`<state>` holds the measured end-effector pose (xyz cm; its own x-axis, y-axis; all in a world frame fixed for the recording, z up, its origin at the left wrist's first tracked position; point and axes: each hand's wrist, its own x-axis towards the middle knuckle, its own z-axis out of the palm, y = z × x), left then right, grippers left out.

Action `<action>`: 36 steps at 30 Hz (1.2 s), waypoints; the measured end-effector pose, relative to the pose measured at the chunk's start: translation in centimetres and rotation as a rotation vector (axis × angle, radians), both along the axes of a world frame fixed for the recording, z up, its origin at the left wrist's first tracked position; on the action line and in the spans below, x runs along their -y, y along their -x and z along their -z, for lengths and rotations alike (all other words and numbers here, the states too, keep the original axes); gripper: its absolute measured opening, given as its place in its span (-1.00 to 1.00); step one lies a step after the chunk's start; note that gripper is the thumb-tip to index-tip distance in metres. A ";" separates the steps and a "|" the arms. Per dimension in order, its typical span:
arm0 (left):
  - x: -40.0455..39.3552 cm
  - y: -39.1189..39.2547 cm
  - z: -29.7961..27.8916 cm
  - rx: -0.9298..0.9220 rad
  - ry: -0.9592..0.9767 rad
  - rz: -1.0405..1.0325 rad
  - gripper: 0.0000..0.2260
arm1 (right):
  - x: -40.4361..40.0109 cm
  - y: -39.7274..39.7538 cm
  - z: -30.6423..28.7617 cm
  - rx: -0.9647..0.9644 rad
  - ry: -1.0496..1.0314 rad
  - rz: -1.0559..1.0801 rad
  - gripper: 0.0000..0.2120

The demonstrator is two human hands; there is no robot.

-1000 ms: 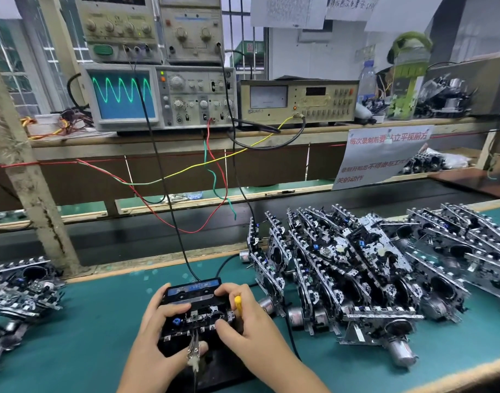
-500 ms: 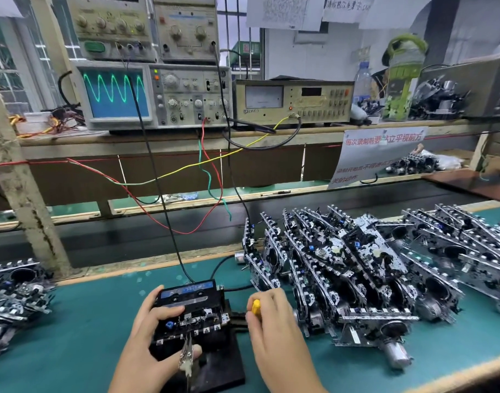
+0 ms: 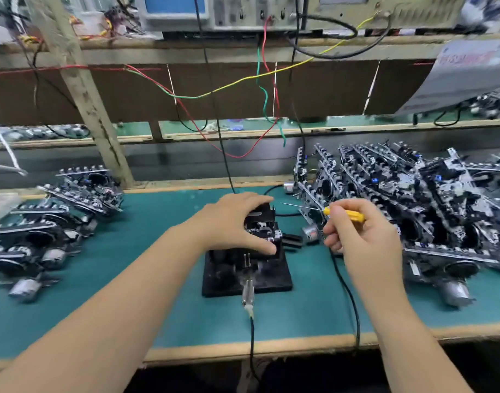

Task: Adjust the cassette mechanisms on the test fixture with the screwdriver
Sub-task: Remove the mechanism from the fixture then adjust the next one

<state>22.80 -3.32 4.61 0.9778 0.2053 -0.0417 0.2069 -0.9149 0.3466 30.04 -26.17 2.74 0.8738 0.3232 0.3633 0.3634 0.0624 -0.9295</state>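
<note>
A black test fixture [image 3: 271, 275] stands on the green mat in the middle of the bench, with a cassette mechanism [image 3: 261, 226] seated on top of it. My left hand [image 3: 233, 222] lies over that mechanism, fingers curled around its far edge and thumb on its near side. My right hand [image 3: 359, 236] is off to the right of the fixture and holds a yellow-handled screwdriver [image 3: 343, 213]. Its thin shaft points left, with the tip in the air just beyond the mechanism's right corner.
A large heap of cassette mechanisms [image 3: 407, 202] fills the right of the mat. A smaller pile [image 3: 47, 222] lies at the left. Black cables [image 3: 348, 296] run from the fixture over the front edge. A wooden post [image 3: 81, 89] and a shelf of test instruments [image 3: 229, 12] stand behind.
The view has tilted down and closer. My right hand has lifted away from the fixture to the right, baring the screwdriver's shaft. My left hand has moved up over the top of the mechanism.
</note>
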 end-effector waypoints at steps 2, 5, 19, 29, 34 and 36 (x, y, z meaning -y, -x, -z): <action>0.1 -0.5 0.3 -0.051 -0.145 0.007 -0.04 | -0.2 0.1 0.0 0.003 -0.001 0.013 -0.90; 0.0 -0.4 0.3 0.117 -0.053 0.008 -0.13 | -0.5 0.5 -0.3 0.032 -0.016 0.035 -0.87; 0.6 7.7 0.6 0.560 1.700 -0.190 -0.46 | -2.9 3.0 -1.5 0.025 -0.194 -0.230 -0.87; 1.4 8.7 0.7 0.720 1.427 -0.149 -0.53 | -3.2 3.3 -2.0 -0.026 -0.121 -0.273 -0.81; 2.2 8.6 0.5 0.820 1.247 -0.100 -0.39 | -3.4 3.2 -2.3 -0.121 -0.132 -0.289 -0.79; 2.2 8.6 0.4 0.823 1.233 -0.097 -0.39 | -3.4 3.1 -2.3 -0.099 -0.114 -0.292 -0.83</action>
<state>14.17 -5.56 4.17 0.7976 0.5171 0.3107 -0.3854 0.0406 0.9219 26.97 -22.82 5.00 0.7832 0.5274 0.3294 0.2227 0.2566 -0.9405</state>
